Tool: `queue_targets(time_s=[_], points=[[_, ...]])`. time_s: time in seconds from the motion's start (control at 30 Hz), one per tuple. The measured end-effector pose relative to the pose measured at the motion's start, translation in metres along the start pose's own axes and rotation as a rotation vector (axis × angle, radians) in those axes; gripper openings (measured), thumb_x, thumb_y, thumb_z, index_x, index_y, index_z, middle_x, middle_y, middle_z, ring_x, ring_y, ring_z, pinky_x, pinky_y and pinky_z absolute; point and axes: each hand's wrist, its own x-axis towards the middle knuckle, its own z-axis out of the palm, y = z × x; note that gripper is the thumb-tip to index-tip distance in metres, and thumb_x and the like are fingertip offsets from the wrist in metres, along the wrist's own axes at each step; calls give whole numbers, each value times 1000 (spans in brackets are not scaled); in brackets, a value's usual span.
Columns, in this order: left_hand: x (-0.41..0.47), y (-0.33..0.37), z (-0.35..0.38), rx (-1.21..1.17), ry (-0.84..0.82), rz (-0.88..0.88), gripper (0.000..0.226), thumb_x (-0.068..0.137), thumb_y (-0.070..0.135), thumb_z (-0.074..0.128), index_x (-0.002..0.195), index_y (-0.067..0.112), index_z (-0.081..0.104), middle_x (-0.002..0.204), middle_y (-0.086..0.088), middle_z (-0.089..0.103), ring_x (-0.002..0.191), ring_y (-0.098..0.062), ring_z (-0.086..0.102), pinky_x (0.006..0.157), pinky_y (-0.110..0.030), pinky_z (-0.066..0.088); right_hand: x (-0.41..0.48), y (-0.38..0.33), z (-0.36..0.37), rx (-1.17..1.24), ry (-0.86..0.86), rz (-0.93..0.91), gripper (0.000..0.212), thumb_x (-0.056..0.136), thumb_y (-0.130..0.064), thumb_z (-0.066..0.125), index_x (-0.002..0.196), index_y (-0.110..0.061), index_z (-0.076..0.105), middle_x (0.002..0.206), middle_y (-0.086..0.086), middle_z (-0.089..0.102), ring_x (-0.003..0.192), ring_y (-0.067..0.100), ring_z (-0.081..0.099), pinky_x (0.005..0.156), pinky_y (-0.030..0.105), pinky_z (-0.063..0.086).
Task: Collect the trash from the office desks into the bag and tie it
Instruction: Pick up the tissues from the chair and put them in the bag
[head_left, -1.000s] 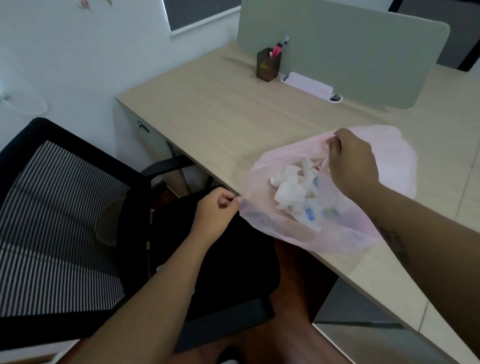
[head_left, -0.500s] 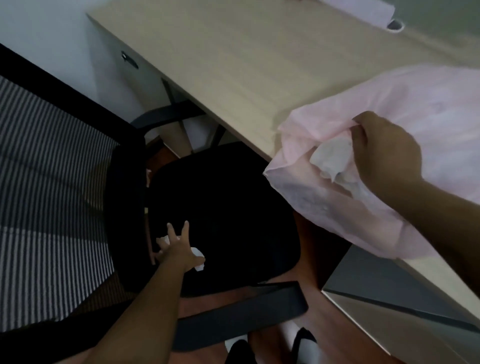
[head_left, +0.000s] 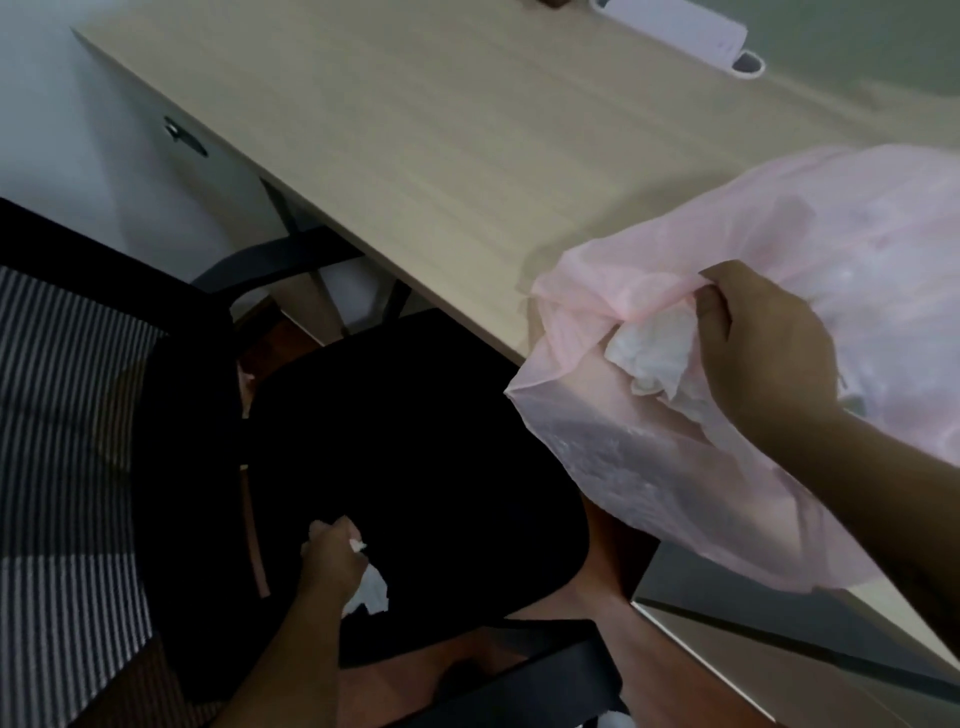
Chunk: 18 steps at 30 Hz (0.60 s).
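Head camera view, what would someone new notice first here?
The pink bag at right, bunched at its mouth in the right hand, with a white tissue by the fingers. Next, at lower centre, the left hand closed on a crumpled tissue over the black chair seat, beside the pale wooden desk.

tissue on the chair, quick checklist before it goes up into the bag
1. Left hand closed on the tissue: ok, though part hangs loose below the fingers.
2. Right hand gripping the bag rim: ok.
3. Bag mouth open toward the chair: ok, but bunched at the top.
4. Tissue at the bag mouth fully inside: not ok, it pokes out.
5. Bag supported by the desk: ok, part overhangs the edge.
6. More scraps on the seat: cannot tell, too dark.
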Motion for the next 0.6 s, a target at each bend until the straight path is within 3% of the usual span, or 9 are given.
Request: queue_targets(time_s=[0.07,0.17,0.3,0.43,0.5,0.6], points=[[-4,3,-4,-61,30,18,24,86,-10,54,73,10,53,94,-25,59,77,-30,57,70,-37,52,0,-1,-2,12,-9,19,29,103,-22,37,112,-7,59,95,16,69,77,35,63,68,38,47],[-30,27,-26,-257,78,-5,25,87,-12,53,71,7,52,79,-15,60,76,-28,58,69,-34,50,3,-1,-15,37,-19,64,29,103,-22,36,113,-7,58,97,14,67,79,34,60,68,37,44],[-67,74,-58,-457,55,86,22,91,-6,56,74,9,53,78,-11,60,78,-27,58,65,-29,45,9,1,-44,64,-19,75,27,104,-24,35,108,-8,56,90,12,65,71,27,53,64,36,45],[-110,131,-100,-568,-28,206,8,97,5,56,89,5,56,96,-26,60,79,-28,57,68,-34,47,14,2,-77,89,-3,71,27,104,-24,34,106,-7,56,89,13,64,69,27,50,63,34,42],[-135,166,-115,-572,-17,302,5,97,8,56,94,5,59,95,-18,62,79,-27,60,68,-31,49,13,4,-91,118,-5,68,26,103,-23,34,102,-7,55,88,15,63,69,29,49,63,35,42],[-156,207,-120,-515,81,436,5,95,6,56,95,2,59,81,-2,58,70,-10,54,58,-12,44,13,7,-99,150,10,74,27,103,-24,34,102,-7,54,91,17,63,76,35,56,68,40,47]])
